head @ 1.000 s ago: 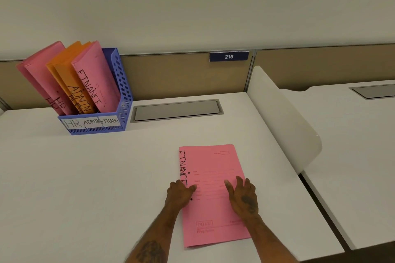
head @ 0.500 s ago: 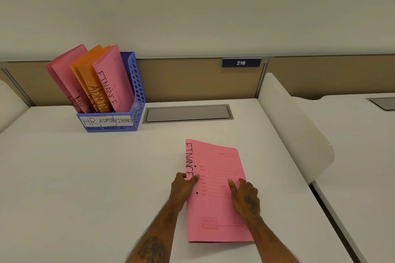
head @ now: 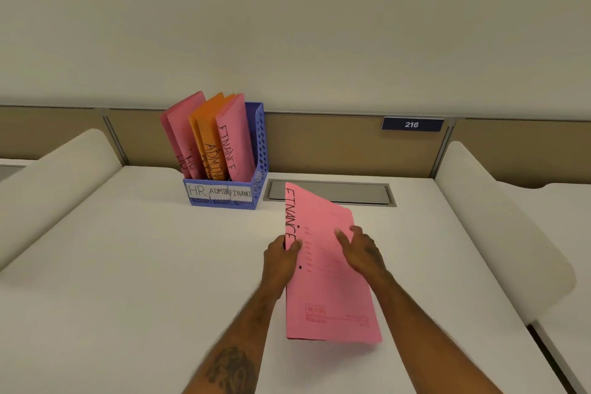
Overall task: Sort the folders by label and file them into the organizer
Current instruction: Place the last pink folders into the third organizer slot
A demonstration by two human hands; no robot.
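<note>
Pink FINANCE folder (head: 323, 265) pinched in left hand (head: 279, 261), right hand (head: 363, 254) spread against its cover.

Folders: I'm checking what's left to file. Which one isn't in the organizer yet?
The pink FINANCE folder, held above the desk by both hands. The other pink and orange folders already stand in the blue organizer.

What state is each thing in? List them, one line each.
FINANCE folder: shut, lifted off the desk, tilted.
Left hand: grip closed on the folder's spine edge.
Right hand: open, fingers spread, flat against the cover.
Organizer: upright, all three slots hold leaning folders.
Filed FINANCE folder: in the right slot.
ADMIN folders: middle slot.
HR folders: left slot.
Desk hatch: closed.
</note>
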